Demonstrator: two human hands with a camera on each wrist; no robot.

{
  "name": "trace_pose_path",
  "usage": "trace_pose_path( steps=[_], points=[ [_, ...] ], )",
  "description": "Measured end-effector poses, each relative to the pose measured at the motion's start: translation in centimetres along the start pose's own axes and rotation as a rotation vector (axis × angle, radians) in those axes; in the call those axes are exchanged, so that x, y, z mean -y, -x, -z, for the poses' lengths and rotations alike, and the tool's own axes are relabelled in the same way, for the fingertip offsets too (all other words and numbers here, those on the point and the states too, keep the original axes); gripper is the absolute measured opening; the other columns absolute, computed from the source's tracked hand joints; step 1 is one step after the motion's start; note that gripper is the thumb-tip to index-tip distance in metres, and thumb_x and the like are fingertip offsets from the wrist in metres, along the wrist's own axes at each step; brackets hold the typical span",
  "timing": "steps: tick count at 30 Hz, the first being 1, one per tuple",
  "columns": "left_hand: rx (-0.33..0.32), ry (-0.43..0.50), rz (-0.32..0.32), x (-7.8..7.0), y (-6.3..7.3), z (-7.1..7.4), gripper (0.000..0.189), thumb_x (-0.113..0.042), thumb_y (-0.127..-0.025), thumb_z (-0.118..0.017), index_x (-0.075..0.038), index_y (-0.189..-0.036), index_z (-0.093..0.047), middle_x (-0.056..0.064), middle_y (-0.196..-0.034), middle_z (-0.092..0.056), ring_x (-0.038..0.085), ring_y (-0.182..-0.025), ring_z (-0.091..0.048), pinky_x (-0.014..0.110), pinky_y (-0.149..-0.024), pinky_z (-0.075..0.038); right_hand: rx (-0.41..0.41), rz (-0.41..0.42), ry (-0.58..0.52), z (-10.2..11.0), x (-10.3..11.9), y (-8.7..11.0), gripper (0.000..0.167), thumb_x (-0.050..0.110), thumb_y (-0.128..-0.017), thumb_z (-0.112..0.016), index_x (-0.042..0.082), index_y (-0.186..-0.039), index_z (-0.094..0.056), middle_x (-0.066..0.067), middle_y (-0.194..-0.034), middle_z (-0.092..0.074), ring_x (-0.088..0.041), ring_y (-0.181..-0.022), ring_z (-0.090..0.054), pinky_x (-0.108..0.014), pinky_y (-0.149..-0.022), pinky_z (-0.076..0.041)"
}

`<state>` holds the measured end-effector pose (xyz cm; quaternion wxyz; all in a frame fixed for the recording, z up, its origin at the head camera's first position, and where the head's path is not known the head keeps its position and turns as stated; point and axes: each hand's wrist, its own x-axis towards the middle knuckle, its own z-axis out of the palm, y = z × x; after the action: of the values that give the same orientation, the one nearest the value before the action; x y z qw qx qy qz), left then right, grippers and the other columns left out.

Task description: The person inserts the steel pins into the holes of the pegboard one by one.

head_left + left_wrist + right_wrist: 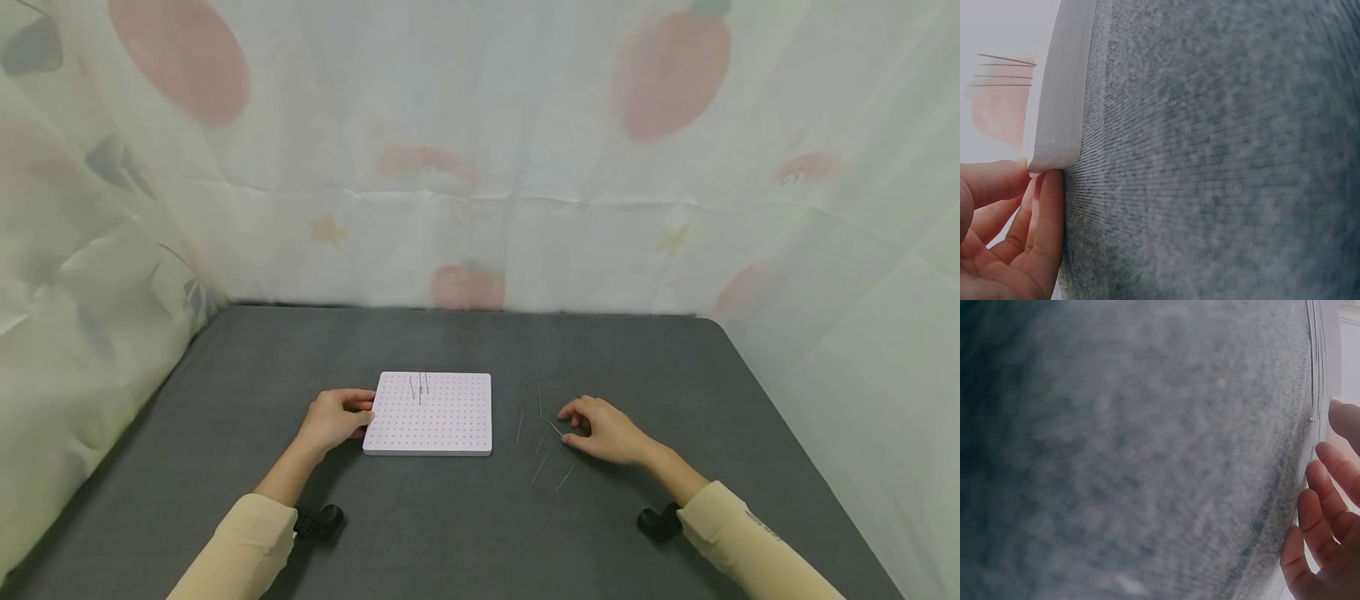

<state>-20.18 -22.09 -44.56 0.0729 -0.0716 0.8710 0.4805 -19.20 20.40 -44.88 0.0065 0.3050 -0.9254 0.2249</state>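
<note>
A white board [442, 421] dotted with a grid of small holes lies flat on the table. Several thin metal pins [420, 388] stand upright near its far edge; the left wrist view shows these upright pins [1004, 76] side-on. My left hand [339, 419] pinches the board's left edge, thumb at the top rim and fingers against the side [1054, 140]. To the right of the board, several loose pins [541, 468] lie scattered on the cloth. My right hand [603, 429] hovers at their right side, thumb and forefinger apart around the end of one pin [555, 428].
A dark grey cloth [450, 525] covers the table. Behind it hangs a pale curtain [525, 250] with a fruit print, and more curtain drapes along the left and right sides. A black wrist device [321, 523] sits at each cuff.
</note>
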Motion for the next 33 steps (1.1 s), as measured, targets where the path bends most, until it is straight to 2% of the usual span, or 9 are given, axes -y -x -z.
trace_pose_path(
  steps=[13, 22, 28, 33],
  points=[
    [0.01, 0.005, 0.0, -0.07, 0.16, 0.05, 0.038, -0.003, -0.083, -0.062, 0.0, -0.121, -0.058, 0.015, -0.102, -0.062, 0.016, -0.078, -0.063, 0.03, -0.064, -0.057, 0.009, 0.002, -0.007, 0.08, 0.05, 0.1, 0.024, 0.019, -0.079, -0.072, 0.014, -0.1, -0.061, 0.005, -0.083, -0.051, -0.01, -0.074, -0.045, -0.023, -0.063, -0.039],
    [-0.001, -0.015, 0.013, -0.24, 0.32, -0.01, 0.038, -0.003, -0.083, -0.062, -0.001, -0.12, -0.059, 0.015, -0.102, -0.062, 0.017, -0.078, -0.062, 0.031, -0.061, -0.057, 0.025, -0.001, 0.0, -0.21, 0.31, 0.0, 0.026, 0.025, -0.08, -0.071, 0.015, -0.102, -0.06, 0.004, -0.086, -0.05, -0.009, -0.076, -0.043, -0.024, -0.065, -0.039],
    [0.0, -0.002, -0.008, -0.07, 0.2, -0.03, 0.038, -0.004, -0.083, -0.062, 0.001, -0.12, -0.058, 0.016, -0.102, -0.062, 0.016, -0.078, -0.063, 0.03, -0.063, -0.057, 0.023, 0.029, -0.007, -0.33, -0.01, -0.14, 0.026, 0.023, -0.08, -0.071, 0.015, -0.103, -0.059, 0.004, -0.086, -0.051, -0.009, -0.077, -0.043, -0.025, -0.065, -0.039],
    [0.006, 0.015, -0.02, 0.39, -0.1, -0.12, 0.037, -0.004, -0.085, -0.061, 0.0, -0.122, -0.057, 0.016, -0.103, -0.062, 0.015, -0.076, -0.064, 0.03, -0.063, -0.057, 0.049, 0.022, -0.034, -0.3, -0.33, -0.42, 0.022, 0.02, -0.083, -0.069, 0.017, -0.102, -0.06, 0.003, -0.089, -0.053, -0.011, -0.079, -0.046, -0.026, -0.065, -0.04]
  ],
)
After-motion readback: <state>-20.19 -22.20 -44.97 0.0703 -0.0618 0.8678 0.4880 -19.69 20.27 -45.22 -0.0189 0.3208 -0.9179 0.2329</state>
